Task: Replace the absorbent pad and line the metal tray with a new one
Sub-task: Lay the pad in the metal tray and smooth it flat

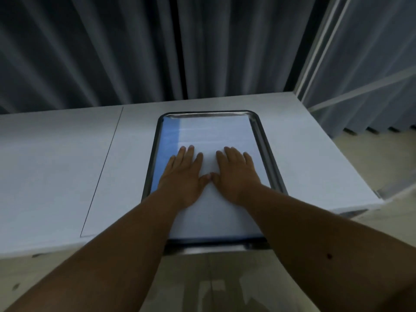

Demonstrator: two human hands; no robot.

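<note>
A rectangular metal tray (267, 140) lies on the white table, its near end jutting over the table's front edge. A white absorbent pad (216, 131) with a blue strip along its left side (170, 136) covers the tray's floor. My left hand (183, 174) and my right hand (234, 174) rest flat on the pad's middle, side by side, fingers straight and pointing away, thumbs touching. Both forearms reach in from the bottom of the view and hide part of the pad's near half.
The white table (67, 167) stretches left, with a thin seam (103, 167) running front to back. Grey curtains (135, 52) hang behind it. The table's right edge (351, 167) drops to a pale floor. A glass partition frame (333, 41) stands at the right.
</note>
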